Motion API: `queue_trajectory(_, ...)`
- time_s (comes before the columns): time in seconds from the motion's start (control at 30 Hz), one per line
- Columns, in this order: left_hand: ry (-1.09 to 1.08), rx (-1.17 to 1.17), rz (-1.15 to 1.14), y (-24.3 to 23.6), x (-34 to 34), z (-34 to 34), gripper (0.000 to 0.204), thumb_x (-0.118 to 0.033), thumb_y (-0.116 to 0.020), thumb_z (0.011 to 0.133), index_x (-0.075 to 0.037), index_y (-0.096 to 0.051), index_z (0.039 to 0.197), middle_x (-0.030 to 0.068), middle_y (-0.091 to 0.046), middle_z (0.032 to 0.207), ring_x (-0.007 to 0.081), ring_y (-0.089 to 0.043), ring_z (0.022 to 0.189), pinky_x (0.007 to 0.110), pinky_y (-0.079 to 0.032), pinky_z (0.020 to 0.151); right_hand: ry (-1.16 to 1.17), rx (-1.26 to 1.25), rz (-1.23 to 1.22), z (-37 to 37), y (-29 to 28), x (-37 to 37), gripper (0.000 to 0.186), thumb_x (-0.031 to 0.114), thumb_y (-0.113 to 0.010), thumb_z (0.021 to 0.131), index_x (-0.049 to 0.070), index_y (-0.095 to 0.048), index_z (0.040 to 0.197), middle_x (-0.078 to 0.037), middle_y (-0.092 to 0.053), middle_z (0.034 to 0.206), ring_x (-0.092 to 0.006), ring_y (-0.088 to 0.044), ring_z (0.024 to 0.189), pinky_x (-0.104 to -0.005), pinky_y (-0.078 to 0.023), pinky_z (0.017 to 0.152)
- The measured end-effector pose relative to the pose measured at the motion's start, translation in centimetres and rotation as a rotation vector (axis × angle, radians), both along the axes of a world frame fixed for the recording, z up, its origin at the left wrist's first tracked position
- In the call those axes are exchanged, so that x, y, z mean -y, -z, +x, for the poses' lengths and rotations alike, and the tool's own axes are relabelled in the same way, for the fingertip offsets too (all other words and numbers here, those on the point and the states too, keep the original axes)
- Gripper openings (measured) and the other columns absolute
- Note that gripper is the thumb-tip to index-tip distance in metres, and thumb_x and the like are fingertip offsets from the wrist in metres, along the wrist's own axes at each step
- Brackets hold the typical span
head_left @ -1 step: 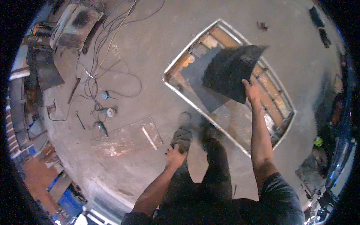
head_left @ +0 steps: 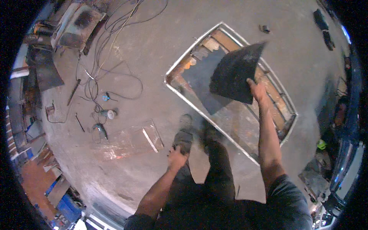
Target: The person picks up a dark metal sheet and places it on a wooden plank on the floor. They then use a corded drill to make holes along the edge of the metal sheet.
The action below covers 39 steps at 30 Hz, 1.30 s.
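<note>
My right hand (head_left: 258,92) pinches the right edge of a dark, bent sheet (head_left: 234,73), with the thumb on its near face. The sheet is held tilted above a large metal-rimmed panel frame (head_left: 203,109) on the floor. Under it, a second dark sheet with a ragged upper edge (head_left: 199,74) lies inside the frame and is partly covered. In front of my left leg hangs my left hand (head_left: 177,157), its fingers loosely apart and nothing seen in them.
Left on the floor are tangled cables (head_left: 94,65), an angle grinder (head_left: 109,114), another power tool (head_left: 101,131) and a flat rusty panel (head_left: 126,142). A rusty metal part (head_left: 78,28) stands at far left. A small dark object (head_left: 264,28) lies beyond the frame.
The dark sheet has swung slightly, its upper corner moving left and its outline looking more curved. My right hand still grips it. My left hand has barely moved.
</note>
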<state>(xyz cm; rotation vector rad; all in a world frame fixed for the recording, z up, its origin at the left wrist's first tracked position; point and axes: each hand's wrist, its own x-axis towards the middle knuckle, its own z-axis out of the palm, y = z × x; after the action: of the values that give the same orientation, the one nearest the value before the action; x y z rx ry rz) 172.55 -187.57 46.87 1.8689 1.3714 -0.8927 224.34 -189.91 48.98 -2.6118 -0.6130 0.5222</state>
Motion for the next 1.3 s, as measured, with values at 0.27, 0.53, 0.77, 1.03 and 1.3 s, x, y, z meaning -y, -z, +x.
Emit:
queue_trajectory(0.27,-0.328,0.27,-0.075,-3.1,1.5,-3.6,0.058,-0.039,-0.068,0.084,-0.01,-0.058,0.133,0.0296,-0.06,0.127,0.0442,-0.057,0.119,0.048,-0.048,0.101,-0.572,0.076,-0.501,3.7,-35.1,1.4,0.039,0.039,-0.065,0.088,0.012,-0.072,0.115,-0.019,-0.071,0.11,-0.0381,-0.067,0.105,-0.0473,-0.051,0.093)
queue_trajectory(0.53,-0.125,0.729,0.527,-24.7,0.9,1.6,0.071,-0.029,-0.073,0.082,-0.011,-0.043,0.143,0.0263,-0.044,0.143,0.0449,-0.05,0.127,0.05,-0.043,0.105,-1.184,0.263,-0.517,-4.4,-47.2,9.0,0.029,0.03,-0.068,0.083,0.003,-0.07,0.096,-0.02,-0.069,0.091,-0.042,-0.065,0.093,-0.0507,-0.05,0.078)
queue_trajectory(0.77,-0.408,0.872,-0.107,-41.6,1.2,4.8,0.074,-0.044,-0.07,0.088,-0.003,-0.043,0.143,0.0277,-0.048,0.141,0.0403,-0.06,0.116,0.05,-0.053,0.094,-1.315,0.345,-0.39,-12.2,-49.5,13.9,0.021,0.025,-0.068,0.083,0.01,-0.073,0.096,-0.016,-0.072,0.089,-0.0385,-0.069,0.088,-0.0499,-0.054,0.077)
queue_trajectory(1.03,-1.256,1.176,-0.598,-31.4,12.5,3.9,0.062,-0.042,-0.065,0.093,0.01,-0.056,0.126,0.0245,-0.065,0.114,0.0309,-0.067,0.103,0.044,-0.061,0.075,-1.404,0.445,-0.217,-33.7,-37.3,17.5,0.015,0.016,-0.061,0.083,0.011,-0.075,0.086,-0.014,-0.072,0.084,-0.03,-0.073,0.078,-0.0453,-0.058,0.069)
queue_trajectory(1.3,-0.729,0.791,0.046,-28.8,13.8,-16.3,0.048,-0.03,-0.065,0.088,0.013,-0.063,0.108,0.0244,-0.07,0.1,0.0326,-0.068,0.093,0.042,-0.053,0.078,-1.422,-0.448,0.012,-45.8,-38.7,17.1,0.052,0.046,-0.064,0.09,0.001,-0.067,0.116,-0.025,-0.068,0.111,-0.0372,-0.067,0.106,-0.0451,-0.052,0.093)
